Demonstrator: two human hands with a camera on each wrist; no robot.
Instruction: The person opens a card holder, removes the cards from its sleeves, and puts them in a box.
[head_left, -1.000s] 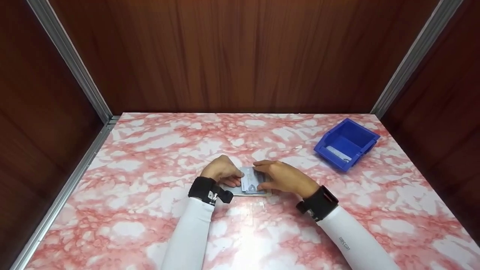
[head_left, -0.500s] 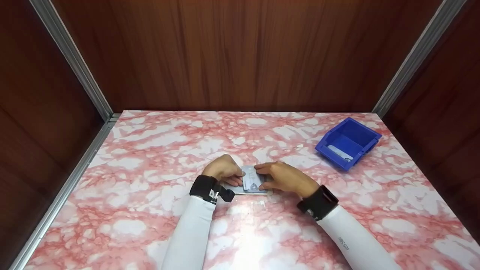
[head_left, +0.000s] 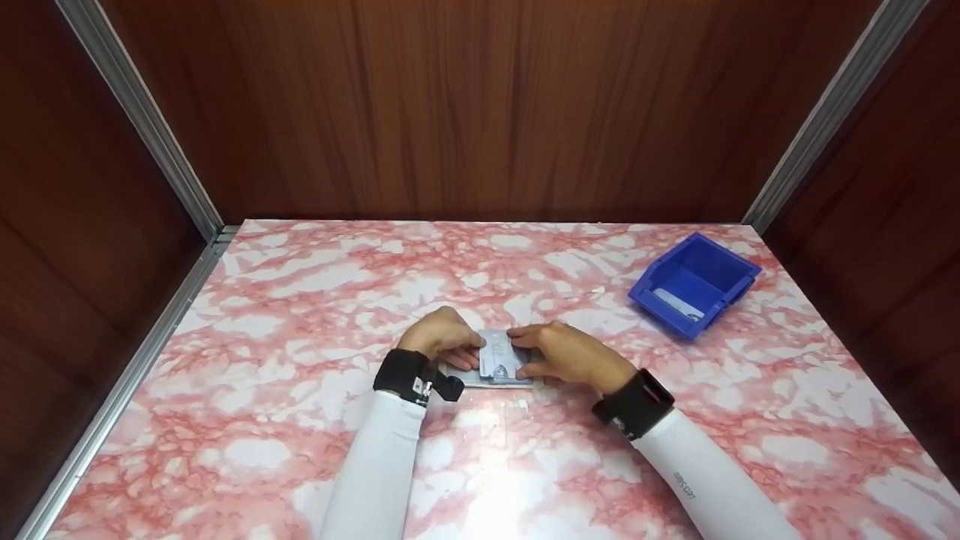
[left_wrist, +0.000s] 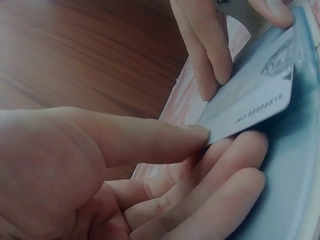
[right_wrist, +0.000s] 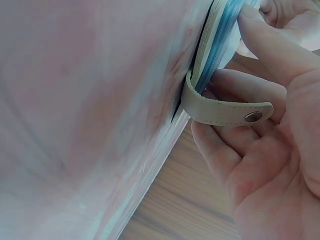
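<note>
A pale card (left_wrist: 250, 100), printed with a number, is pinched at one edge between the thumb and fingers of my left hand (head_left: 442, 337). It overlaps a card holder (left_wrist: 287, 185) with clear bluish sleeves that lies open on the table. The card's near corner stands slightly up from the sleeves. My right hand (head_left: 577, 358) holds the holder's right side, its thumb near the front edge and fingertips at the back. In the right wrist view, the holder's cream cover has a strap (right_wrist: 220, 110) with a metal snap, hanging loose over the fingers.
At the table's back right sits a blue bin (head_left: 709, 266) with a white label. The table (head_left: 285, 435) has a red and white marbled top. Dark wood panels (head_left: 480, 112) with grey metal posts enclose its back and sides.
The card has shifted slightly left along with my left hand. My right hand stays at the holder's right side.
</note>
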